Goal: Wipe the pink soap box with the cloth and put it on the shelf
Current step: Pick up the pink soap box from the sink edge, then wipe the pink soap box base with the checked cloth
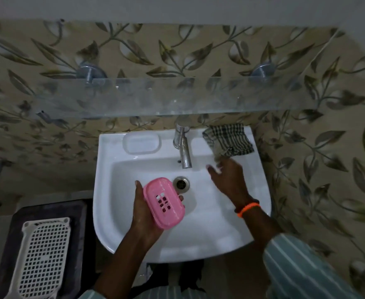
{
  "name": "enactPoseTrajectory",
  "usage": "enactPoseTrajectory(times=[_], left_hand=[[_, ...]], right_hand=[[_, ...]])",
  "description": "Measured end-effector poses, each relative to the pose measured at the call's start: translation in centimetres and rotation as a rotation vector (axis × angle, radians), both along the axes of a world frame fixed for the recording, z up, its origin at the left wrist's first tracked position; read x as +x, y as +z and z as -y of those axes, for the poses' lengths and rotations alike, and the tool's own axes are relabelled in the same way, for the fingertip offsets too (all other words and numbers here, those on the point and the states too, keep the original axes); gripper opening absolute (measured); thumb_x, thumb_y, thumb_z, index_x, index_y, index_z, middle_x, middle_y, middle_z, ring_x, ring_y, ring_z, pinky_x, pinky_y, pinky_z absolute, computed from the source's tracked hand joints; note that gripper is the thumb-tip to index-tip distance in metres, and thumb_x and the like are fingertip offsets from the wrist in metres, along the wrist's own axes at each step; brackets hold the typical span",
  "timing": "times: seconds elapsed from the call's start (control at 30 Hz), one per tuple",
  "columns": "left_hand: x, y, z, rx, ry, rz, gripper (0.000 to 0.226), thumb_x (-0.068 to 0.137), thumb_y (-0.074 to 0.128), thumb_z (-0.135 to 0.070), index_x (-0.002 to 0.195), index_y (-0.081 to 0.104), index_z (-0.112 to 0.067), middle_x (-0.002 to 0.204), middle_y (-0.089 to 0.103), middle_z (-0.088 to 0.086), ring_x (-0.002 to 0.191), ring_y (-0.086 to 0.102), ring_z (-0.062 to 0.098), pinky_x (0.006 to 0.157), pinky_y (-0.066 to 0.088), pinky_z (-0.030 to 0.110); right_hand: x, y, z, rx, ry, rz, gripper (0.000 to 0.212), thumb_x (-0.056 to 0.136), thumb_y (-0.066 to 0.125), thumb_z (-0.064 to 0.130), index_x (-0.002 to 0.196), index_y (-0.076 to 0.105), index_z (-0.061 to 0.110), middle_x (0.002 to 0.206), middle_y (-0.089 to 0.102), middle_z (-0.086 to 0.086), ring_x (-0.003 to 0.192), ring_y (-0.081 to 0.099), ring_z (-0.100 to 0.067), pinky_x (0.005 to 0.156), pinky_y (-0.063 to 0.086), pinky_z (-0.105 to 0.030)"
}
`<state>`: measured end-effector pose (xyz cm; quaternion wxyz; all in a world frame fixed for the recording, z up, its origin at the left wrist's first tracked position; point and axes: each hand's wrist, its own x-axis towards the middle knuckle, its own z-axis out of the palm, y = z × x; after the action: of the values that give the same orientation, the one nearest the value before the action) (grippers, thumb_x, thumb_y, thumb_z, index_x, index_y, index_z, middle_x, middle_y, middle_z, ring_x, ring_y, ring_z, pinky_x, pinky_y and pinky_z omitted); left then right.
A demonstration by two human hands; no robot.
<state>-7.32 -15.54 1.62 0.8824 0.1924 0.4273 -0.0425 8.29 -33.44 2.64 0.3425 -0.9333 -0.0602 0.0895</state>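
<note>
A: Over the white washbasin [121, 212], what does the left hand [143, 209] hold?

B: It grips the pink soap box [163, 203], fingers wrapped round its long sides, slotted face up. The drain [181, 184] sits just beyond the box, and the chrome tap [183, 147] stands farther up from it.

A: And the right hand [228, 176]?

B: It reaches toward the checked cloth [228, 139], which lies crumpled on the basin's back rim, to the right of the tap. The fingertips are at the cloth's near edge, blurred; whether they pinch it cannot be told.

A: The shelf?

B: The glass shelf [155, 98] hangs on the leaf-patterned wall above both hands, well apart from the box. An orange band [247, 209] circles the right wrist.
</note>
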Motion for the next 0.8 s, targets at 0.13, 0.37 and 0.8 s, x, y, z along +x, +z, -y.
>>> enactPoseTrajectory(times=[0.13, 0.37, 0.8], left_hand=[[-0.4, -0.7, 1.5, 0.015, -0.073, 0.017, 0.094, 0.087, 0.040, -0.085, 0.104, 0.084, -0.004, 0.103, 0.078, 0.025, 0.086, 0.077, 0.038, 0.085, 0.061, 0.051], [0.6, -0.6, 2.4, 0.093, -0.162, 0.006, 0.092, 0.073, 0.051, -0.081, 0.105, 0.083, -0.001, 0.102, 0.078, 0.026, 0.084, 0.077, 0.037, 0.078, 0.065, 0.046], [1.2, 0.9, 3.9, 0.060, -0.145, 0.031, 0.091, 0.081, 0.047, -0.081, 0.113, 0.081, -0.003, 0.110, 0.074, 0.027, 0.098, 0.070, 0.039, 0.098, 0.054, 0.051]], right_hand=[[6.9, -2.1, -0.4, -0.269, 0.119, 0.213, 0.049, 0.090, 0.063, 0.029, 0.128, 0.055, 0.000, 0.132, 0.054, -0.025, 0.126, 0.046, -0.038, 0.103, 0.039, -0.047], [10.0, -3.9, -3.5, -0.481, 0.079, 0.206, 0.037, 0.086, 0.063, 0.032, 0.106, 0.062, 0.000, 0.125, 0.052, -0.029, 0.119, 0.046, -0.043, 0.099, 0.039, -0.048], [6.4, 1.9, 4.5, 0.993, -0.406, -0.425, 0.024, 0.093, 0.040, 0.011, 0.091, 0.062, 0.003, 0.082, 0.068, -0.008, 0.074, 0.064, -0.024, 0.063, 0.051, -0.027]])
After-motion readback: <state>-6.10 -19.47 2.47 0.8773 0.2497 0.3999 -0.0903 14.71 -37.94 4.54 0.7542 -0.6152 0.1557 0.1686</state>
